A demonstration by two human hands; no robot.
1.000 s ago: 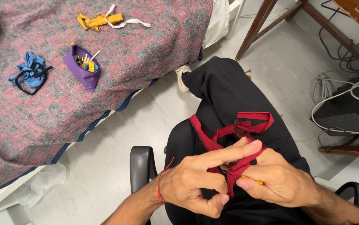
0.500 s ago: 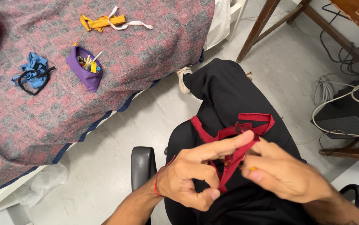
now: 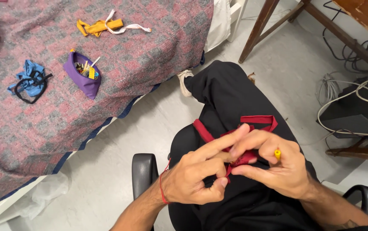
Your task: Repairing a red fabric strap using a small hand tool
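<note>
I sit in a chair with black trousers (image 3: 229, 96) over my lap. Both hands meet above my knees on a red fabric strap (image 3: 258, 120) that loops across my thigh. My left hand (image 3: 196, 173), with a red thread at the wrist, pinches the strap with index finger stretched out. My right hand (image 3: 276, 164) grips the bunched red fabric and also holds a small yellow object (image 3: 277, 153) between its fingers.
A bed with a pink-grey blanket (image 3: 149, 51) lies to the left, bearing an open purple pouch (image 3: 83, 77), a blue pouch with black cord (image 3: 29, 81) and a yellow strap bundle (image 3: 100, 26). Black chair armrests (image 3: 144, 171) flank me. Cables (image 3: 355, 98) and table legs (image 3: 258, 28) stand at right.
My hands have drawn closer together and bunched the red strap between the fingers; the loop on my thigh has shifted slightly. The small yellow object now shows in my right hand.
</note>
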